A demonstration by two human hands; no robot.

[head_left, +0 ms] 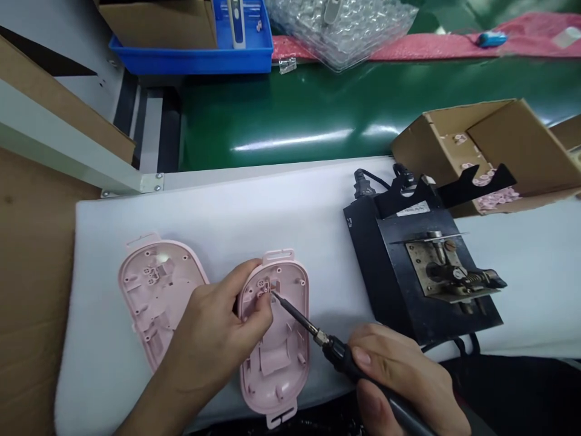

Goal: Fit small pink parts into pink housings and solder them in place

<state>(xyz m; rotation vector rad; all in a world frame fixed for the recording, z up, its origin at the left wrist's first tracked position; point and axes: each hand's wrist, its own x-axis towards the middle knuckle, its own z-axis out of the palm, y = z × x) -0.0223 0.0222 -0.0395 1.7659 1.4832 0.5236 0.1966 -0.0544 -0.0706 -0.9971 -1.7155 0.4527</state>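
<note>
My left hand [222, 327] is closed on the left edge of a pink plastic shell half [290, 339], its thumb inside by a cluster of small pink fittings [262, 287]. My right hand [403, 375] grips the black handle of a soldering iron [334, 351]. The iron's thin dark tip reaches into the shell, close to those fittings and the left thumb; whether it touches them I cannot tell. Partly behind my left hand and forearm lies a second pink shell half [167, 266], open side up, with similar posts and fittings.
A black box-shaped device [394, 272] with a metal mechanism stands at right on the white table [236, 206]. Behind it, a cardboard box [449, 133] holds small pink parts. Further back are a green belt [281, 109], a blue tray [195, 60] and clear bubble packaging [345, 36].
</note>
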